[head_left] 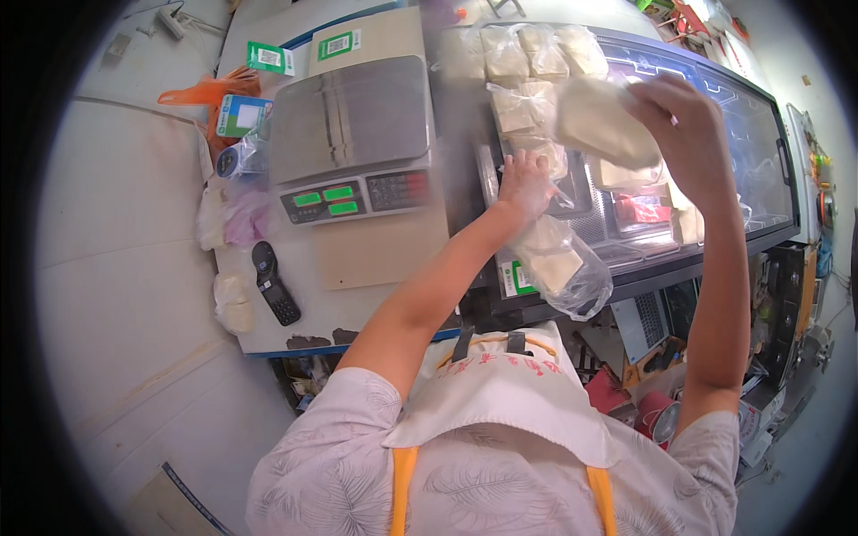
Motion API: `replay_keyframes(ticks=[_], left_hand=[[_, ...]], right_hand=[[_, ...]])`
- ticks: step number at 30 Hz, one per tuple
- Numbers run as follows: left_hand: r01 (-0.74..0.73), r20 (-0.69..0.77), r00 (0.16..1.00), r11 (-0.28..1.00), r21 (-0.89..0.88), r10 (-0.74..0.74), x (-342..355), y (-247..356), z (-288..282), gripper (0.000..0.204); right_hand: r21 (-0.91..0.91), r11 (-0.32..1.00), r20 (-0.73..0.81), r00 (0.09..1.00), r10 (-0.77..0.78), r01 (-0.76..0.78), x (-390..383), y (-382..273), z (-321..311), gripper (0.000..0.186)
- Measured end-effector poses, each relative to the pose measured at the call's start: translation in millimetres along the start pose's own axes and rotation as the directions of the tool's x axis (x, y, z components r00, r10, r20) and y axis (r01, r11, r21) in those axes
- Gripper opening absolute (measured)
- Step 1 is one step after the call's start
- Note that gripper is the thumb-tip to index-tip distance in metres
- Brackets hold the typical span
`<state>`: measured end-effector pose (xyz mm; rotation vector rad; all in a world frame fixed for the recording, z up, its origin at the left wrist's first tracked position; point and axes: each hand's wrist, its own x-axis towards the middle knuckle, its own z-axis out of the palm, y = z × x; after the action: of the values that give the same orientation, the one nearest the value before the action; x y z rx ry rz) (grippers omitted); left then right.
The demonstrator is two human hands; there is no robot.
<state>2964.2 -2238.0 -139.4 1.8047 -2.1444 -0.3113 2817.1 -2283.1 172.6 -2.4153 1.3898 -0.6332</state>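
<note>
Two hands work over a glass-topped freezer (751, 134); the right hand (684, 125) is clamped on a pale wrapped block (601, 121), raised; the left hand (525, 183) presses closed on a clear bag (563, 263) hanging below it; left of that grip sits a scale (353, 134).

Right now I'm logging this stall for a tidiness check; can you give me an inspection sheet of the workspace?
Surface: white counter beside a glass-topped display case.
Job's things: pale bagged block in right hand; clear bag with pale blocks at left hand.
Clutter: weighing scale, black handset, orange bag, bagged blocks piled on the case.
Fingers: right closed round the block.
Cables: power strip, top left.
Surroundings: boxes on the floor, right.
</note>
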Motion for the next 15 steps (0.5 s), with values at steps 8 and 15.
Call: replay_keyframes(ticks=[8, 15], left_hand=[[-0.023, -0.028, 0.999, 0.980, -0.198, 0.017, 26.2, -2.5, 24.3, 0.019], [0.049, -0.027, 0.997, 0.884, -0.465, -0.069, -34.9, 1.0, -123.6, 0.018]], right_hand=[[0.147, 0.947, 0.014, 0.958, 0.286, -0.285, -94.5, 90.9, -21.3, 0.019], [0.339, 0.891, 0.134, 0.953, 0.271, -0.301, -103.1, 115.4, 16.7, 0.017]])
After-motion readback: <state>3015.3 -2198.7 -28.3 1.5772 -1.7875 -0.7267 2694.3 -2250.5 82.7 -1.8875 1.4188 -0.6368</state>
